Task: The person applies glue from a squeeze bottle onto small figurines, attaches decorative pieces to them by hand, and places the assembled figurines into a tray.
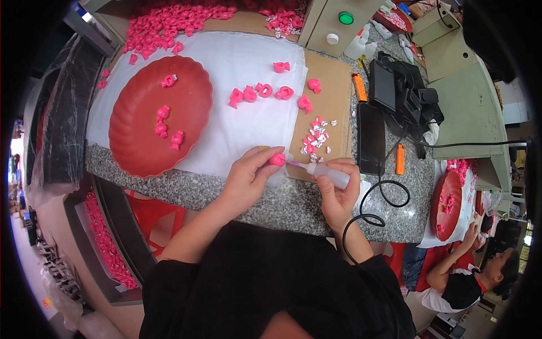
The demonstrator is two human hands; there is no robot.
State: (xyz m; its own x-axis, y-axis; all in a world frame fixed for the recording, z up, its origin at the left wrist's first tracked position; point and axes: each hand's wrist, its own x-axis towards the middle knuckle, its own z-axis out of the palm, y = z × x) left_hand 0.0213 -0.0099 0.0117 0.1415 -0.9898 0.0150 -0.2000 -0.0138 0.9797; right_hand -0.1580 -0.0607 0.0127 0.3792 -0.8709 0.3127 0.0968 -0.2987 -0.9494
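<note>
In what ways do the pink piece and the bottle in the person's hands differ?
The pink piece is small and rounded; the bottle is larger and elongated, with a narrow nozzle. The pink piece looks opaque, whereas the bottle is whitish and translucent. The left hand holds the pink piece, the right hand the bottle. Both are held close together.

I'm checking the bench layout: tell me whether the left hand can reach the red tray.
Probably yes: nothing stands between the left hand and the red tray, though the hand holds a pink piece.
</note>
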